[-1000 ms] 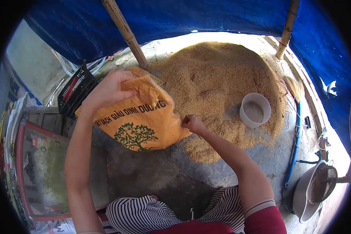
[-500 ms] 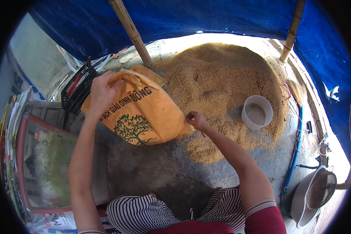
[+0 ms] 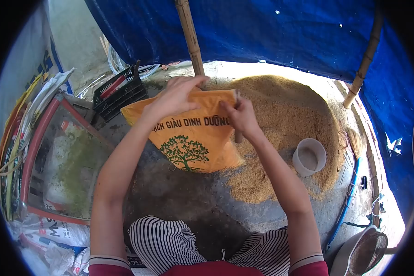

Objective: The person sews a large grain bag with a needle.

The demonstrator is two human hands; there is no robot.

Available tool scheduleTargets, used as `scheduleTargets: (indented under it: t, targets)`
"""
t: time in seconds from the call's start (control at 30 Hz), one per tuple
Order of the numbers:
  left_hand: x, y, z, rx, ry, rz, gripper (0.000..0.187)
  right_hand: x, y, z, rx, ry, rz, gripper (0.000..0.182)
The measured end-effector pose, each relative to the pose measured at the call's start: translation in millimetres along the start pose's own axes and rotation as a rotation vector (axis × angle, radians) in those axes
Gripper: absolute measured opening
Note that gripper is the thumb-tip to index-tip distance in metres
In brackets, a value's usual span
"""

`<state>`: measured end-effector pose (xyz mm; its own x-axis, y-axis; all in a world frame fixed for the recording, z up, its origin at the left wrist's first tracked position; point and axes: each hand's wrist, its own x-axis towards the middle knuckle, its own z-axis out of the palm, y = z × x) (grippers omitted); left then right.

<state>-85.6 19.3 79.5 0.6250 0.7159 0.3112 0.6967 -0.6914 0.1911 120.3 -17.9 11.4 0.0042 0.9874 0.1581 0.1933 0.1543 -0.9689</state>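
An orange sack [image 3: 218, 158] with dark lettering and a printed green tree stands in front of me at the edge of a heap of grain [image 3: 280, 124]. Over its upper edge lies my left hand [image 3: 172, 97], fingers stretched out and thumb apart. My right hand [image 3: 241, 117] pinches the sack's top right corner between thumb and fingers. A thin brown stick-like piece [image 3: 238, 136] sticks out below that hand. The mouth of the sack is mostly hidden from this angle.
A white tub [image 3: 309, 157] sits in the grain on the right. Beyond it lie a blue-handled broom [image 3: 349, 193] and a basin [image 3: 349, 250] with a sieve [image 3: 369, 253]. At left are a black crate [image 3: 119, 94] and a red-framed panel [image 3: 37, 161]. Bamboo poles [image 3: 191, 39] stand before a blue tarp [image 3: 271, 37].
My right hand has risen from the sack's lower right side to its top corner. My left hand has loosened and spread along the top edge. The sack is more upright; the view has shifted.
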Motion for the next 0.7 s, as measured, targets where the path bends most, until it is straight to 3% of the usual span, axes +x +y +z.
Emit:
scheduleTargets:
  t: [0.03, 0.07, 0.2, 0.27, 0.3, 0.37, 0.4, 0.5, 0.63, 0.7]
  targets:
    - [-11.9, -7.2, -8.1, 0.025, 0.064, 0.039, 0.080, -1.3, -0.2, -4.5, -0.004, -0.005, -0.009, 0.024]
    - [-24.2, -16.5, -21.6, 0.093, -0.061, -0.054, 0.093, -1.1, 1.5, -11.5, 0.037, -0.019, 0.034, 0.021]
    - [-90.7, -93.6, -23.8, 0.293, -0.318, -0.399, 0.085, -0.3, 15.1, -21.8, 0.116, -0.004, 0.068, 0.021]
    - [-112.9, -135.0, -6.4, 0.145, -0.229, -0.459, 0.060, -1.4, 18.3, -23.9, 0.116, -0.032, 0.086, 0.020]
    - [-115.2, -136.9, -5.7, 0.145, -0.218, -0.464, 0.060, -2.4, 17.7, -22.5, 0.125, -0.016, 0.094, 0.020]
    - [-123.4, -141.3, -5.8, 0.007, -0.046, -0.371, 0.030, -5.9, 13.2, -21.6, 0.125, -0.015, 0.091, 0.019]
    - [-125.8, -135.6, -6.2, 0.089, 0.130, -0.248, 0.018, -8.5, 10.9, -22.6, 0.125, 0.020, 0.066, 0.018]
    - [-119.0, -108.5, -31.2, 0.238, 0.210, -0.226, 0.015, -19.8, -15.3, -23.3, 0.135, 0.094, 0.068, 0.017]
    - [-109.6, -98.6, -65.9, 0.206, 0.392, -0.196, 0.014, -20.3, -60.1, -32.1, 0.158, 0.205, 0.027, 0.017]
    - [-103.5, -83.6, -99.3, 0.229, 0.439, -0.175, 0.016, -13.9, -92.5, -42.0, -0.024, 0.261, -0.002, 0.018]
